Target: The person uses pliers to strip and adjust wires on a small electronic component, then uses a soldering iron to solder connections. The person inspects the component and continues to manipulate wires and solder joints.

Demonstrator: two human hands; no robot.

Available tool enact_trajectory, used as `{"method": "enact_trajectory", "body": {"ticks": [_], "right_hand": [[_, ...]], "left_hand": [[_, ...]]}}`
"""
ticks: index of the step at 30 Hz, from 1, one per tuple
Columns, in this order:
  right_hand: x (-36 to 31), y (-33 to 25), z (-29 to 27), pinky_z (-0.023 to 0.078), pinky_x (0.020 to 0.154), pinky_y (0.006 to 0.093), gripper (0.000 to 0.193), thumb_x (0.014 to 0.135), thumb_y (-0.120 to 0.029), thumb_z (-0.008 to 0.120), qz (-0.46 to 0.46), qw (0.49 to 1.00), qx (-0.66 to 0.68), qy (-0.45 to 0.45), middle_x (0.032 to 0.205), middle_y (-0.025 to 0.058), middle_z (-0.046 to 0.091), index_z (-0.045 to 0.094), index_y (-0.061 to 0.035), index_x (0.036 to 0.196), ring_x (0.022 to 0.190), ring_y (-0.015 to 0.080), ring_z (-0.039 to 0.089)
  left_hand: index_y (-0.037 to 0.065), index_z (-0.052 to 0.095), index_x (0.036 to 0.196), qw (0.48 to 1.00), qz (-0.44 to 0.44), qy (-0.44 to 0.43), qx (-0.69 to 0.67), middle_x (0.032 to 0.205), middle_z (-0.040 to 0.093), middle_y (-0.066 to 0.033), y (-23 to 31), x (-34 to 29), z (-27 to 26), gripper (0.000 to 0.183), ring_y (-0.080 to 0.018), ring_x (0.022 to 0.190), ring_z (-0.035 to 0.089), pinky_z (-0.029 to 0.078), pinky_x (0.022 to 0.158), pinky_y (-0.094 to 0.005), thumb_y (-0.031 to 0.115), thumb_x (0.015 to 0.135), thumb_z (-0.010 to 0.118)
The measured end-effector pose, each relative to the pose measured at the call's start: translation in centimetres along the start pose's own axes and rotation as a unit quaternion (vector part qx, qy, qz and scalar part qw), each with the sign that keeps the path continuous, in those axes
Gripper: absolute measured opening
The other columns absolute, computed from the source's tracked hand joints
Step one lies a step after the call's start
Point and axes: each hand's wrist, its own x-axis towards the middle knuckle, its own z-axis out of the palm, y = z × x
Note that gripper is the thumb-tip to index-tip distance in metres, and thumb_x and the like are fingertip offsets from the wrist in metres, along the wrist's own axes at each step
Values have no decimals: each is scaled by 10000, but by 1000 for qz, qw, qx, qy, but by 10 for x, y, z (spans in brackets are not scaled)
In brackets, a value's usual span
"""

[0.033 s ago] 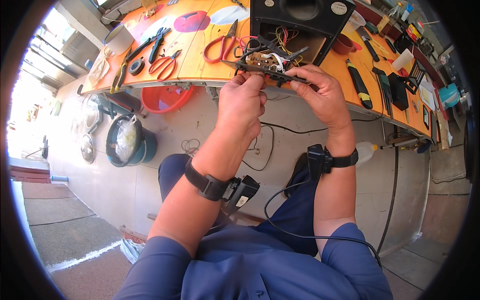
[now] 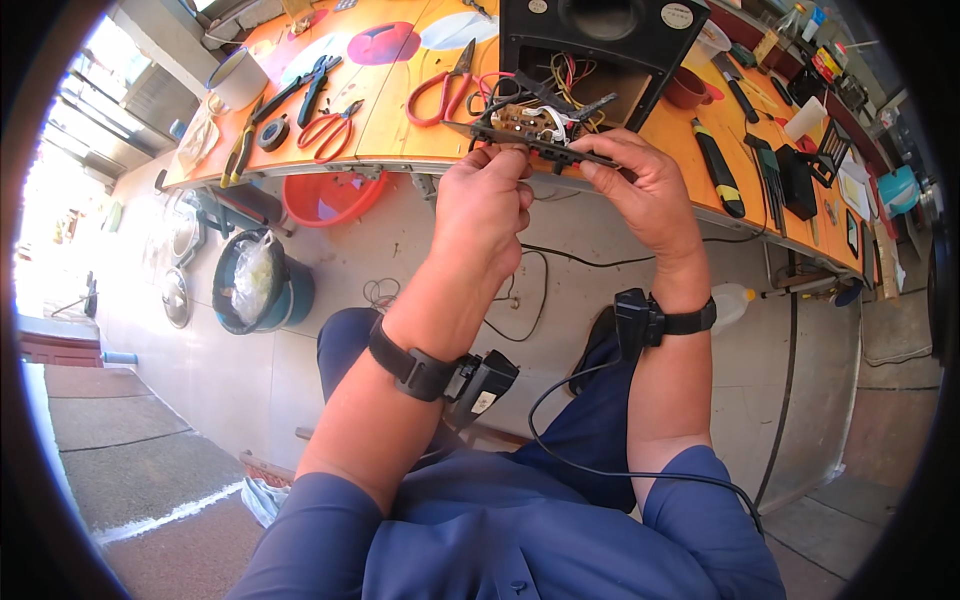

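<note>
A black panel with a brown circuit board (image 2: 522, 122) on it is held at the table's front edge. Wires run from the board into a black speaker box (image 2: 605, 50) behind it, open on its near side. My right hand (image 2: 645, 190) grips the panel's right end between thumb and fingers. My left hand (image 2: 485, 205) is closed in a pinch against the panel's near face. Whatever lies between those fingertips is hidden. Red-handled scissors (image 2: 445, 97) lie left of the board, and smaller red-handled cutters (image 2: 330, 132) are farther left.
Left on the orange table (image 2: 385, 135) are pliers (image 2: 240, 150), black tape (image 2: 272, 133) and a white pot (image 2: 238, 80). A yellow-black utility knife (image 2: 718, 170) lies right. Beneath stand a red basin (image 2: 335, 200) and a bucket (image 2: 290, 290). A cable (image 2: 590, 262) trails over the floor.
</note>
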Motion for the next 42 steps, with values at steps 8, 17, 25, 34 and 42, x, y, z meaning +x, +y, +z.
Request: {"method": "enact_trajectory", "body": {"ticks": [8, 17, 25, 34, 42], "right_hand": [[1, 2, 0, 489, 737, 258, 231, 939, -71, 744, -31, 999, -13, 2, 991, 36, 669, 760, -46, 1167, 906, 123, 608], [1, 5, 2, 506, 795, 272, 232, 930, -61, 748, -48, 999, -15, 9, 1012, 51, 685, 759, -36, 1160, 935, 143, 630], [-2, 2, 2, 460, 753, 240, 222, 951, -42, 721, -20, 1000, 8, 2, 994, 8, 640, 759, -38, 1169, 906, 93, 570], [-1, 5, 2, 513, 782, 288, 234, 928, -88, 745, -27, 999, -29, 10, 992, 67, 696, 763, -39, 1157, 897, 172, 651], [-2, 10, 4, 516, 753, 293, 231, 929, -102, 751, -33, 999, -19, 16, 993, 65, 701, 767, -47, 1153, 859, 171, 654]], "left_hand": [[73, 608, 1039, 998, -41, -8, -39, 928, 573, -35, 6, 0, -1, 61, -88, 619, 485, 321, 462, -230, 93, 998, 649], [39, 639, 1098, 996, 15, 25, 85, 934, 634, -45, 7, -3, 1, 175, -76, 599, 511, 328, 448, -223, 160, 986, 699], [35, 660, 1073, 990, 34, 24, 137, 923, 656, -36, 7, -3, 0, 169, -71, 590, 516, 333, 442, -216, 174, 987, 703], [50, 655, 1077, 991, 15, 30, 131, 921, 619, -32, 13, -6, 6, 134, -72, 605, 503, 336, 447, -216, 148, 991, 684], [71, 628, 1070, 997, -42, 32, 56, 907, 588, -23, 18, -3, 7, 77, -78, 602, 467, 321, 451, -219, 87, 998, 648]]}}
